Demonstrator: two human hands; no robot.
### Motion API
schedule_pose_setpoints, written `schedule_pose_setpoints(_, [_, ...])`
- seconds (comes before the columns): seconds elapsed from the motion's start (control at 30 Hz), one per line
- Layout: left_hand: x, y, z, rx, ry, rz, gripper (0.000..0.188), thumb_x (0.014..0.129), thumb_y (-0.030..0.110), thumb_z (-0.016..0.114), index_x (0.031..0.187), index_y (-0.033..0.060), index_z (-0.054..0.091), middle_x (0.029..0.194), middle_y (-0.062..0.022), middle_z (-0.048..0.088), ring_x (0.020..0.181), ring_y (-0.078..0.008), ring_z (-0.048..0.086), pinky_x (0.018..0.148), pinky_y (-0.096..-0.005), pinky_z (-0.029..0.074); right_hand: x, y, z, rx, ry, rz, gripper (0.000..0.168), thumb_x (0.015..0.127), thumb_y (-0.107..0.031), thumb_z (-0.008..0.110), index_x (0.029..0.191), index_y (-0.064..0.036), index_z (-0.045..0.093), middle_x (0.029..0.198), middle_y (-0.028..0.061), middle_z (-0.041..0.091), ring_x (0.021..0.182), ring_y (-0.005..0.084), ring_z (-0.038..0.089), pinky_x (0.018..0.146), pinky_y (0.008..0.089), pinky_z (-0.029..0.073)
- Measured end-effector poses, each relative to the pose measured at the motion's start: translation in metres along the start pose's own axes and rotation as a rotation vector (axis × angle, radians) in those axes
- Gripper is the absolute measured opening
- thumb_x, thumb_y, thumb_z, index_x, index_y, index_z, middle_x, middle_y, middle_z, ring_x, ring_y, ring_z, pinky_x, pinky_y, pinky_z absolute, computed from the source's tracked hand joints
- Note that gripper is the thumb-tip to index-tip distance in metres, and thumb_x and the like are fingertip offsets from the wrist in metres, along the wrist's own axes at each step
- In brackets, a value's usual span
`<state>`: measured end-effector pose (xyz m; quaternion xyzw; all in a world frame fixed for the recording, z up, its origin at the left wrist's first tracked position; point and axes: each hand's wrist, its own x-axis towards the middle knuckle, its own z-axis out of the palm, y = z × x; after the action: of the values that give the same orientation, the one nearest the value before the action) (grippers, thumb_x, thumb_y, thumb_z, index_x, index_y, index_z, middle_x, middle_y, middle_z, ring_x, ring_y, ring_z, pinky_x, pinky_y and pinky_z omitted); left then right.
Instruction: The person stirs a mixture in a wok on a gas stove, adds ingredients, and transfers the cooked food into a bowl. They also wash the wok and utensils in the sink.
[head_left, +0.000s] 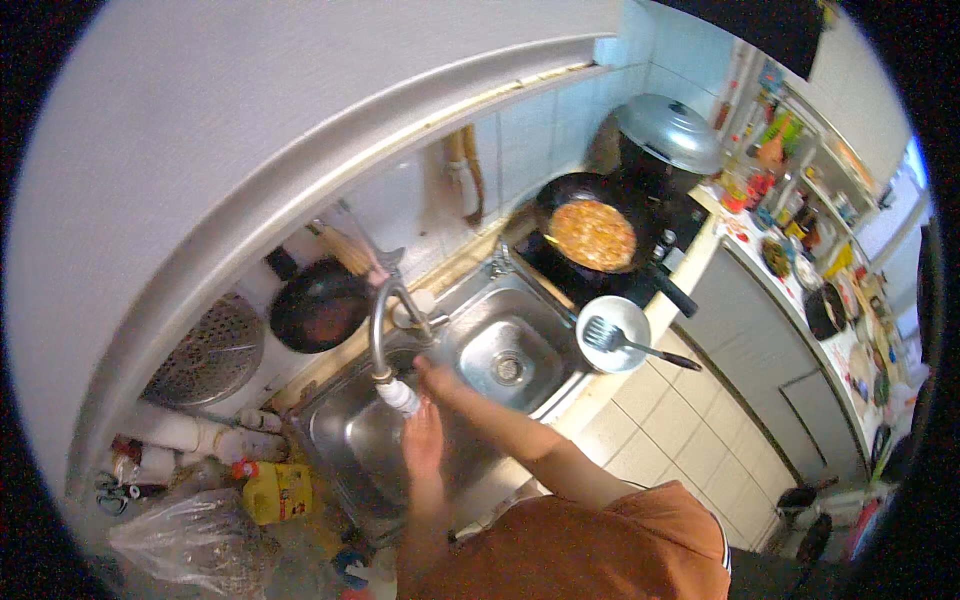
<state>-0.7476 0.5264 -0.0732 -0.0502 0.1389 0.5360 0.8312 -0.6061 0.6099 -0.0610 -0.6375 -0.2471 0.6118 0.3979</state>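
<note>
My left hand is palm up with its fingers at the white nozzle of the curved metal faucet. My right hand reaches over the divider of the stainless steel double sink, just behind the nozzle and below the spout's lever side; its fingers are blurred. Whether water is running cannot be told. Right of the sink, a slotted turner with a black handle lies across a white bowl. Beyond it, a black wok on the stove holds orange-red food in sauce.
A large pot with a domed metal lid stands behind the wok. The wok's handle sticks out over the counter edge. A small black pan and a perforated metal utensil are at the wall. A yellow jug stands left of the sink.
</note>
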Motion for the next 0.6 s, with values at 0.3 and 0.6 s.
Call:
schedule_pose_setpoints(0.3, [-0.023,-0.049,-0.044,0.356,0.018,-0.412,0.039,0.099,0.038,0.042,0.124,0.0113,0.054,0.128,-0.006,0.055,0.12,-0.0252,0.05,0.102,-0.0461,0.038,-0.16,0.058,-0.03,-0.53,0.024,-0.35,0.026,0.095,-0.026,0.043,0.107,-0.006,0.054,0.107,0.0207,0.062,0.097,0.0371,0.06,0.08,0.0432,0.046])
schedule_pose_setpoints(0.6, [-0.052,-0.083,0.09,2.536,-0.164,0.114,0.051,0.088,0.029,0.062,0.134,0.0111,0.049,0.151,-0.0137,0.026,0.137,-0.0337,0.025,0.109,-0.0544,0.023,-0.218,0.102,-0.153,-0.615,0.713,-0.592,0.042,0.079,-0.004,0.06,0.12,-0.007,0.056,0.113,0.0171,0.059,0.094,0.0318,0.062,0.081,0.0373,0.049])
